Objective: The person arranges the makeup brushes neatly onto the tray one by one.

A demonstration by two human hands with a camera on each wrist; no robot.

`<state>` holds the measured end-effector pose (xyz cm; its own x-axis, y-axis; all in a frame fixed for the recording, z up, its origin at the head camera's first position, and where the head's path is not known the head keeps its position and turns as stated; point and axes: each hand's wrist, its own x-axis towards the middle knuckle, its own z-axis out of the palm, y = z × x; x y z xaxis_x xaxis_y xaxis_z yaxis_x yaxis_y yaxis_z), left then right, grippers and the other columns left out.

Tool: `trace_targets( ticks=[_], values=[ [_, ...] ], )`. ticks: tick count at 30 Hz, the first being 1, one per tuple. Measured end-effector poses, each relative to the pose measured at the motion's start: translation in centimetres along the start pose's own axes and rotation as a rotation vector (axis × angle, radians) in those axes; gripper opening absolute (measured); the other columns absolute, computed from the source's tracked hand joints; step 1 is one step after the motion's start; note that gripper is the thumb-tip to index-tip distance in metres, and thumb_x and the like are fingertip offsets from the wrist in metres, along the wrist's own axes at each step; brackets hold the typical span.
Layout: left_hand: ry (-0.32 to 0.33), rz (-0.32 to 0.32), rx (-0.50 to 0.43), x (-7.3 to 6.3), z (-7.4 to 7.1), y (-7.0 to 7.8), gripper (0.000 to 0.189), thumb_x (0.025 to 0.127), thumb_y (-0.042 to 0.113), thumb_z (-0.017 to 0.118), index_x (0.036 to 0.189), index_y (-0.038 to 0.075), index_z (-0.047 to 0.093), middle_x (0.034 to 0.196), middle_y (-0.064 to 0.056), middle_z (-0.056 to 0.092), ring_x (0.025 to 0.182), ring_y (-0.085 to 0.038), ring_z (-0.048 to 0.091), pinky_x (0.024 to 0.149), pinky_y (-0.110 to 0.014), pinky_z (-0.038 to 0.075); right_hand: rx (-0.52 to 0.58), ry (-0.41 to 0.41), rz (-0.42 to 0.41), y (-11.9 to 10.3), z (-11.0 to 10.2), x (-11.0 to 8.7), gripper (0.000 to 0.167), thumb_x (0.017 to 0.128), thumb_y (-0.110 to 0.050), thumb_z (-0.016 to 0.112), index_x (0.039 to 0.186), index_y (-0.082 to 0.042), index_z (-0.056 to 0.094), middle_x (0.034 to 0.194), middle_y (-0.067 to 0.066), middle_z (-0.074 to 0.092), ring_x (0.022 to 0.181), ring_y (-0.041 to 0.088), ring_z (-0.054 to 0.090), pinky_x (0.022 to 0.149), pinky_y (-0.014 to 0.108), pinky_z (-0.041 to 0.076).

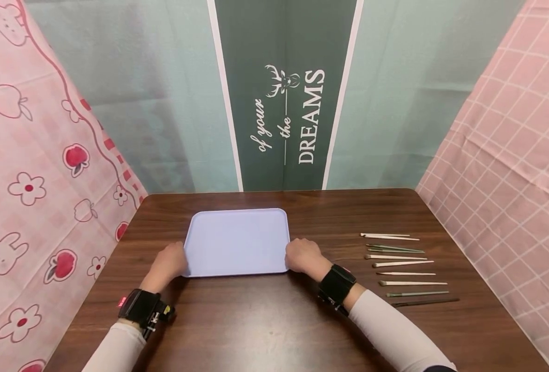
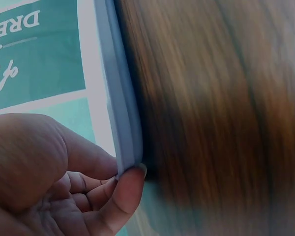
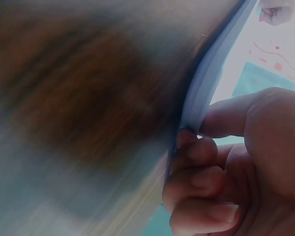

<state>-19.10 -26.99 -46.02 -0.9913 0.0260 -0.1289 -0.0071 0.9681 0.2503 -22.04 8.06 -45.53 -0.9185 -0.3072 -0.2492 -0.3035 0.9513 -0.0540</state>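
A pale lavender tray point(image 1: 238, 242), rectangular with rounded corners and a low raised rim, lies left of the table's middle in the head view. My left hand point(image 1: 174, 258) pinches its near left corner; in the left wrist view the thumb and curled fingers point(image 2: 130, 189) meet at the rim. At the near right side my right hand point(image 1: 304, 254) grips the tray edge, with the thumb above and the curled fingers point(image 3: 196, 182) underneath in the right wrist view. The tray's upper surface carries nothing.
On the right of the dark wooden table point(image 1: 265, 320) several thin brushes point(image 1: 402, 257) lie roughly side by side, some with pale handles, some green, one dark. Behind the table hangs a green curtain point(image 1: 284, 175). Pink cloths point(image 1: 502, 170) flank both sides.
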Motion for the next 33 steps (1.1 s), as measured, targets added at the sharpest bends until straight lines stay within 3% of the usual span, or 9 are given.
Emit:
trace_targets(
  ticks=[7,13,18,33],
  values=[
    [-0.013,0.033,-0.042,-0.6,0.6,1.8,0.022,0.079,0.000,0.064,0.095,-0.012,0.058,0.084,-0.021,0.061,0.075,-0.030,0.055,0.068,-0.048,0.052,0.018,0.006,0.009,1.7,0.2,-2.1,0.024,0.091,-0.015,0.060,0.068,-0.008,0.062,0.074,0.009,0.063,0.063,0.022,0.058,0.053,0.040,0.051],
    [-0.091,0.023,-0.105,-0.9,1.2,3.4,0.022,0.085,0.001,0.057,0.102,-0.012,0.058,0.083,-0.016,0.059,0.071,-0.026,0.056,0.063,-0.041,0.051,0.015,0.036,0.014,3.8,0.5,-3.9,0.021,0.090,-0.013,0.060,0.071,-0.006,0.063,0.079,0.014,0.067,0.068,0.029,0.064,0.055,0.046,0.053],
    [-0.146,0.023,-0.224,-1.3,2.0,4.4,0.012,0.087,0.004,0.059,0.097,-0.002,0.056,0.075,-0.009,0.059,0.060,-0.019,0.060,0.054,-0.031,0.049,0.009,0.061,0.027,5.7,0.7,-5.6,0.021,0.090,-0.012,0.060,0.070,-0.006,0.063,0.082,0.016,0.069,0.073,0.033,0.067,0.056,0.049,0.054],
    [-0.137,0.063,-0.301,-2.3,3.4,8.3,0.012,0.087,0.005,0.064,0.089,0.005,0.052,0.071,-0.006,0.057,0.054,-0.015,0.060,0.050,-0.029,0.047,0.000,0.075,0.079,9.0,1.1,-8.8,0.020,0.086,-0.007,0.060,0.066,-0.007,0.058,0.073,0.013,0.064,0.063,0.028,0.060,0.051,0.044,0.050]
  ],
)
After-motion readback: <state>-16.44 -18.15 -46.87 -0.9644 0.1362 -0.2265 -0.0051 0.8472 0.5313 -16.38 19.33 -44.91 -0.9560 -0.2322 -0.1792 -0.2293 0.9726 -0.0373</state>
